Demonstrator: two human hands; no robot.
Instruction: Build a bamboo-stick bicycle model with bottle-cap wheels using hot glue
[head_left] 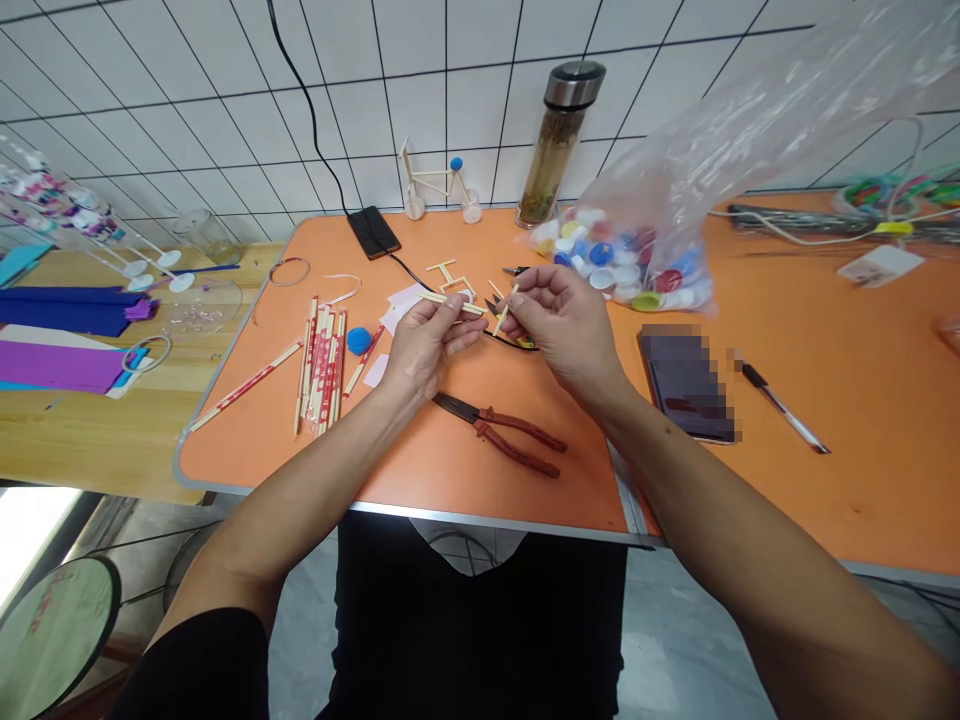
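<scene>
A thin wooden stick (450, 303) is pinched by the fingers (457, 335) of the left hand (429, 352), and a shorter stick (506, 310) is gripped by the right hand (561, 328). Both are held above an orange tabletop (862, 480), near red-handled pliers (499, 432).

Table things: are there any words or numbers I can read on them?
No words can be read.
Chopstick wrappers: red print, too small and blurred.
Bottle caps: too small to read.
White tag: too small to read.
Sticks in the left hand and right hand: no writing seen.
</scene>
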